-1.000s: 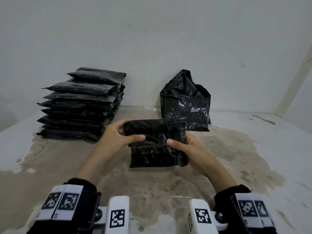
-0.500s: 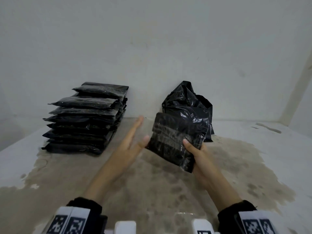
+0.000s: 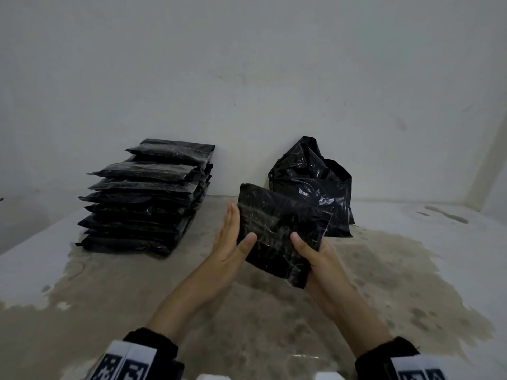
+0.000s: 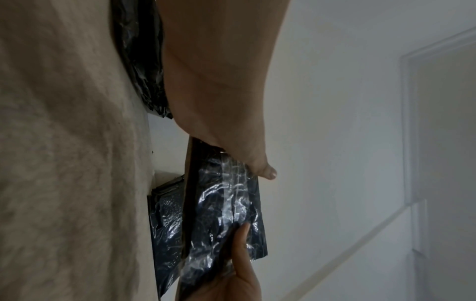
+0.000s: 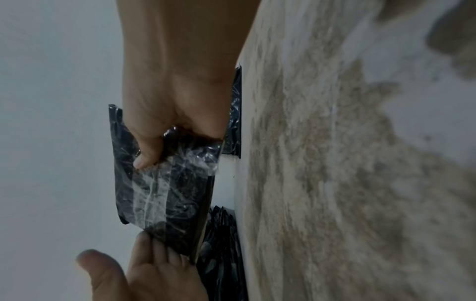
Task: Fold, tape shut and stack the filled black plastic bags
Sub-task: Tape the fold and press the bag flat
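- While the packet is held off the surface, the table (image 3: 411, 270) is seen stained tan, w/ a white wall (image 3: 247, 78) behind.
- A stack (image 3: 145, 196) of finished packets is seen at back left, against the wall, several layers high.
- A loose bag (image 3: 315, 187), crumpled and upright, is seen at back centre-right; it's judged not yet folded.
- The packet (image 3: 277, 231) is held tilted in the air between stack and bag, near the bag; clear tape can be seen across its face in the wrist views.
- The packet's near right corner is pinched by the right hand (image 3: 318, 259), thumb on top, fingers under.
- The packet's left edge is touched by the left hand (image 3: 233, 242), fingers straight, thumb on the face; nothing is gripped.
- Step judged: fold + tape done, packet ready for stacking.
- Next move is judged to call for a carry left and a flat, squared placement on top, so the stack isn't tipped.
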